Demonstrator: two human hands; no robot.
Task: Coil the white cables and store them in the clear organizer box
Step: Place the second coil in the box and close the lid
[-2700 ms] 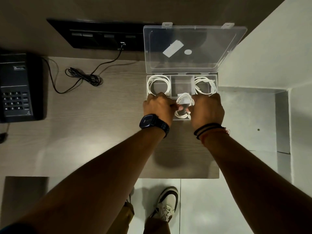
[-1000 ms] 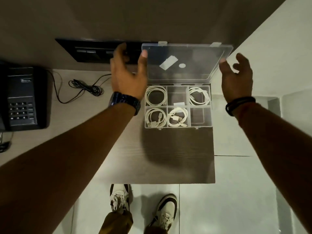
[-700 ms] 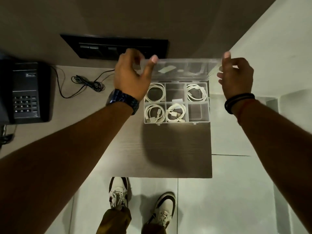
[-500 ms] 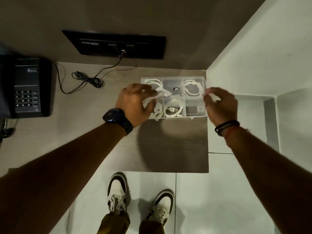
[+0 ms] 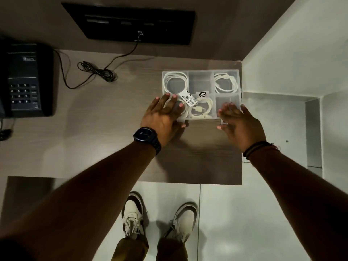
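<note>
The clear organizer box (image 5: 200, 82) lies on the wooden desk with its lid down flat. Coiled white cables show through the lid: one in the back left compartment (image 5: 174, 81), one in the back right (image 5: 226, 83), one in the front middle (image 5: 202, 109). A fourth coil at the front left is mostly hidden under my left hand (image 5: 162, 114), which rests flat with fingers spread on the lid's front left corner. My right hand (image 5: 239, 125) lies with fingers spread on the front right corner, at the latch. Neither hand grips anything.
A black desk phone (image 5: 26, 80) sits at the left edge. A black cord (image 5: 98, 73) runs from a wall socket panel (image 5: 131, 23) and lies bunched on the desk. The desk (image 5: 94, 138) ends just right of the box; floor tiles and my shoes lie below.
Both hands took the upright lid by its top edge and swung it down onto the box. They now press flat on its front corners.
</note>
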